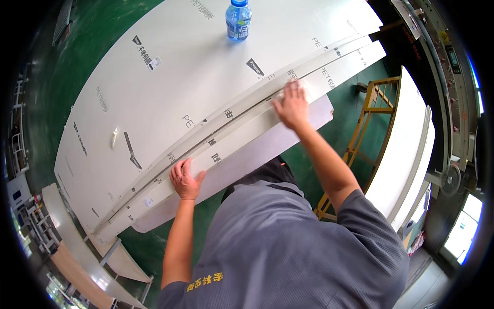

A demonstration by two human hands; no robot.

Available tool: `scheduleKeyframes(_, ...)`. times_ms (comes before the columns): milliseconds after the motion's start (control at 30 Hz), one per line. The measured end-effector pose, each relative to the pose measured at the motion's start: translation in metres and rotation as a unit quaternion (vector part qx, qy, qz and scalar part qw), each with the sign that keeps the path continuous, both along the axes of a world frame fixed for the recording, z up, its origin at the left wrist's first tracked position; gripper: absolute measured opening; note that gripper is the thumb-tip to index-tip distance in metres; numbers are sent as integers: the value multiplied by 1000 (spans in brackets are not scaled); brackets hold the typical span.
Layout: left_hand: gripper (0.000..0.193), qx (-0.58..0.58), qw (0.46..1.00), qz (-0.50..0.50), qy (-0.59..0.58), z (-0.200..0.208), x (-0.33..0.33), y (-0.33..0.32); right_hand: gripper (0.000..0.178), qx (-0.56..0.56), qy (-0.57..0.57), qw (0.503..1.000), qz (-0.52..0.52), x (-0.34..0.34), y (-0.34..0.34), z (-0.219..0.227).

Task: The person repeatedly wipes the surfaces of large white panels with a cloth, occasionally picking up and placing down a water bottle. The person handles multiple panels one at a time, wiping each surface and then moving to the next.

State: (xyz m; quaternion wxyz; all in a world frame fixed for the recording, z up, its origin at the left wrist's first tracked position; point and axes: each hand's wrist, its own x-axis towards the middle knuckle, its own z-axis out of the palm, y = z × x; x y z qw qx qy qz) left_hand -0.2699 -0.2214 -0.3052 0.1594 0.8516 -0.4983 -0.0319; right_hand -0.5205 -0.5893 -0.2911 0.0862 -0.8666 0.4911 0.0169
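Note:
Long narrow white panel strips [236,133] with dark printed marks lie side by side along the near edge of a large white panel [170,77]. Thin dark gaps run between them. On the nearest strip rests my left hand [186,180], its fingers laid over the surface and the thumb apart. Farther right, my right hand [293,106] lies on the strips with fingers stretched and thumb out, slightly blurred. A small pale patch shows beside its thumb; I cannot make out what it is. Below the strips, a pale lilac-white board [272,139] juts toward my body.
A blue-labelled plastic bottle [238,21] stands on the large panel's far part. A small whitish tube-like item [114,137] lies at its left. To the right, a yellow metal frame cart [368,110] carries more white panels [404,149]. Machinery [452,59] stands beyond.

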Motion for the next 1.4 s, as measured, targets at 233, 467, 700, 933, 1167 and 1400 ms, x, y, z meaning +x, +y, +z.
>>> scheduleKeyframes(233,72,-2,1000,6,-22,-5,-1,1,92,-25,23,999,-13,-21,-44,5)
scheduleKeyframes(467,71,1,999,0,-35,-10,-1,0,87,93,-108,972,188,27,79,14)
scheduleKeyframes(700,72,6,999,-21,-49,-9,3,-2,86,67,-96,992,46,2,64,2)
scheduleKeyframes(933,73,29,998,-24,-46,-8,2,2,90,18,-64,998,21,-62,-7,0)
scheduleKeyframes(1167,75,31,999,-20,-41,-9,1,5,89,136,-168,939,267,5,132,-3)
scheduleKeyframes(1400,74,27,999,-22,-41,-9,1,3,82,-62,-65,996,-1,-52,-45,-13)
